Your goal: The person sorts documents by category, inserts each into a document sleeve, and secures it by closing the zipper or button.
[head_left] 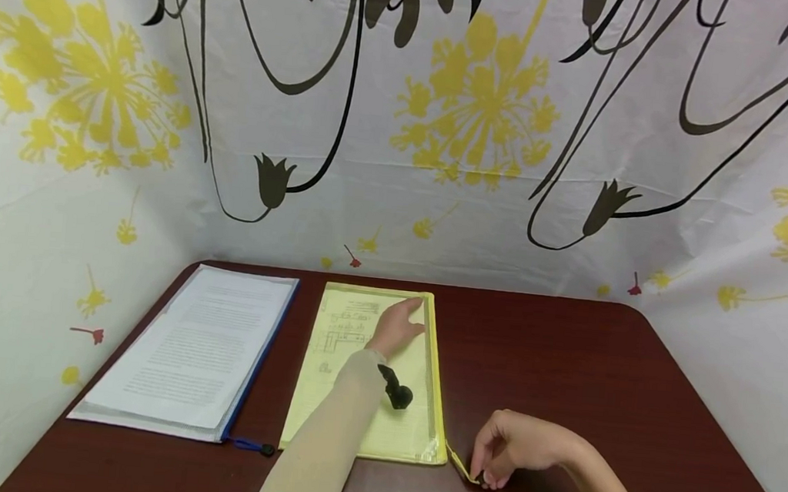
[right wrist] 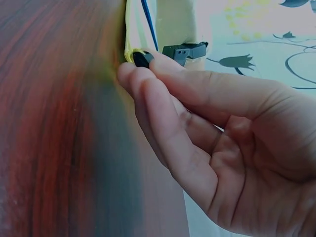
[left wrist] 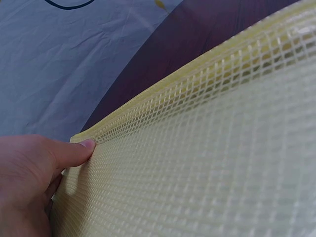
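Note:
A yellow mesh zipper pouch (head_left: 393, 431) lies flat on the dark table, with a printed page of drawings showing through it. My left hand (head_left: 397, 327) rests on its far right corner. In the left wrist view, the thumb (left wrist: 79, 152) of that hand lies straight over the mesh by the zipper edge; its other fingers are mostly hidden. At the pouch's near right corner, my right hand (head_left: 524, 445) pinches the black end of a zipper pull (right wrist: 142, 59) between thumb and fingertips. The pull's yellow cord (head_left: 458, 463) stretches from the corner to these fingertips.
Left of the pouch lies a blue-edged zipper pouch (head_left: 261, 367) with a stack of printed sheets (head_left: 177, 352) on or in it. Its blue pull cord (head_left: 249, 445) points toward the yellow pouch. A patterned white cloth (head_left: 368, 221) stands behind the table (head_left: 532, 349) and at both sides.

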A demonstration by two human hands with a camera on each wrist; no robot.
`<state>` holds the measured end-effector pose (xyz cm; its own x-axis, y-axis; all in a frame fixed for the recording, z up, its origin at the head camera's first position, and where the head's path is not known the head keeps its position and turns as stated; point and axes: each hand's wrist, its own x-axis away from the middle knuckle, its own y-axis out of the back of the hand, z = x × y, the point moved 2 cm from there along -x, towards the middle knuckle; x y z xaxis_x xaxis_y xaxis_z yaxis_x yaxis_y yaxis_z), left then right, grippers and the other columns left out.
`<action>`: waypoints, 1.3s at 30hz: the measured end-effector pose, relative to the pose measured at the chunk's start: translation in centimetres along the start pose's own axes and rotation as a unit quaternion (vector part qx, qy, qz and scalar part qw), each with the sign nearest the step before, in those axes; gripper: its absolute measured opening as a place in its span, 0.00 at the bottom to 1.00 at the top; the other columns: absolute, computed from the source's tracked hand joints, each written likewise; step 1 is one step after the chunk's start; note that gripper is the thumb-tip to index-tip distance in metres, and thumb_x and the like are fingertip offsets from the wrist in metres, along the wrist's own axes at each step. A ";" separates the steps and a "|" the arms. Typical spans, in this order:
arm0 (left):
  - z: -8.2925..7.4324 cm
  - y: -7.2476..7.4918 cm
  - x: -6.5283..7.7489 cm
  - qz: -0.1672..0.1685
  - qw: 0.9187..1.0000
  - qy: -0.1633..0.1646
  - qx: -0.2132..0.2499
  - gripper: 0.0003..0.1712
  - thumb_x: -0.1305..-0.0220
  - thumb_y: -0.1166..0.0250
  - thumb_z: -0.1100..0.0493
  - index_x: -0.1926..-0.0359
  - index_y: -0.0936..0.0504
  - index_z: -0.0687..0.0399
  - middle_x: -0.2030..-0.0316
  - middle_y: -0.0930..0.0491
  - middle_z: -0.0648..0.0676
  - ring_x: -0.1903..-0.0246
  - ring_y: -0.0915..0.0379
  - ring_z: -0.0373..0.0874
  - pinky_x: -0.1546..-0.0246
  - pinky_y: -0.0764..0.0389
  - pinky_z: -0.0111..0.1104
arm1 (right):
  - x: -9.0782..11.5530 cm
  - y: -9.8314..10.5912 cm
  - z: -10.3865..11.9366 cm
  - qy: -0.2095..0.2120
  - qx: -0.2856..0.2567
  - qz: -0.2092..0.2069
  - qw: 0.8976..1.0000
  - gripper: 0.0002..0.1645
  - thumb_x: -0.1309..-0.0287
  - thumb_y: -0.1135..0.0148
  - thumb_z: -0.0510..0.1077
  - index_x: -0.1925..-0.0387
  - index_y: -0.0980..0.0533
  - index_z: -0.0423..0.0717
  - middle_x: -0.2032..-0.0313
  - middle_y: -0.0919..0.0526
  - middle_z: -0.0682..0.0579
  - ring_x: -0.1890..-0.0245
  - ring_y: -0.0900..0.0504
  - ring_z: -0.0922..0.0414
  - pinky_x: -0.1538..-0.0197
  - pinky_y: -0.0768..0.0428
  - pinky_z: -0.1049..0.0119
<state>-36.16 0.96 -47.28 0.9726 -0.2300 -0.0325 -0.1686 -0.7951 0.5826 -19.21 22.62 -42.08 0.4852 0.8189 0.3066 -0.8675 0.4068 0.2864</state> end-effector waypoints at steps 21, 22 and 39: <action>0.1 -0.2 -0.3 0.004 1.000 -0.004 0.011 0.37 0.34 0.34 0.59 0.26 0.36 0.50 0.28 0.33 0.52 0.28 0.38 0.50 0.27 0.33 0.43 | 1.2 0.3 0.1 0.008 -0.026 0.044 0.999 0.09 0.44 0.37 0.31 0.62 0.17 0.30 0.68 0.19 0.23 0.70 0.15 0.67 0.64 0.12 0.70; 0.2 -0.2 -0.4 0.005 1.000 -0.004 0.011 0.37 0.34 0.34 0.59 0.26 0.36 0.50 0.28 0.33 0.52 0.28 0.38 0.50 0.27 0.33 0.43 | 1.3 0.4 0.1 0.011 -0.025 0.041 0.999 0.09 0.44 0.37 0.31 0.62 0.17 0.30 0.68 0.18 0.23 0.69 0.15 0.67 0.64 0.12 0.69; 0.0 -0.1 0.1 0.004 1.000 0.000 0.019 0.36 0.33 0.35 0.60 0.26 0.35 0.51 0.28 0.33 0.52 0.28 0.38 0.51 0.27 0.35 0.44 | 2.0 1.4 -1.5 0.025 -0.050 0.005 0.998 0.10 0.39 0.41 0.31 0.58 0.20 0.28 0.68 0.13 0.38 0.68 0.15 0.65 0.62 0.12 0.67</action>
<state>-36.05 1.00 -47.37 0.9710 -0.2375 -0.0280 -0.1831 -0.8133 0.5523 -19.60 25.47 -42.39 0.4732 0.8410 0.2621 -0.8797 0.4354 0.1912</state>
